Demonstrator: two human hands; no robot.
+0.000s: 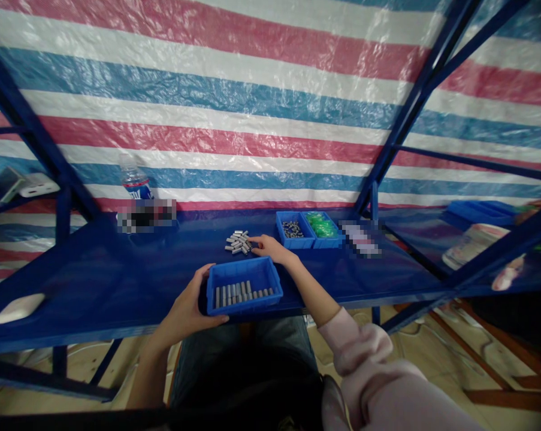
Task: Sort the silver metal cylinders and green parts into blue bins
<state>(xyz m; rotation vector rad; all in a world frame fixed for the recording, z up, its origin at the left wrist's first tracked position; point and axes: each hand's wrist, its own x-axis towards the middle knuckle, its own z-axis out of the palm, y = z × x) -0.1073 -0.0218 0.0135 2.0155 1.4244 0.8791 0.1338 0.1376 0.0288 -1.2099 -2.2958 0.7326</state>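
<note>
My left hand (pixel 196 311) grips the left end of a blue open box (pixel 244 306) at the table's front edge, its thumb along the near side. Inside the box, several grey metal cylinders (pixel 238 292) stand in a row near the front wall. Just behind the box lies a loose pile of silvery cylinders (pixel 238 242) on the table. My right hand (pixel 270 248) reaches over the box's back right corner, fingertips touching the right side of the pile. Whether a cylinder is between those fingers is too small to tell.
Right of the pile, one blue bin (pixel 296 242) holds small metal parts and another (pixel 328 242) holds green packets. A bottle (pixel 135 182) stands at back left, a white object (pixel 20 308) at front left. Blue frame posts (pixel 62 215) rise at both sides.
</note>
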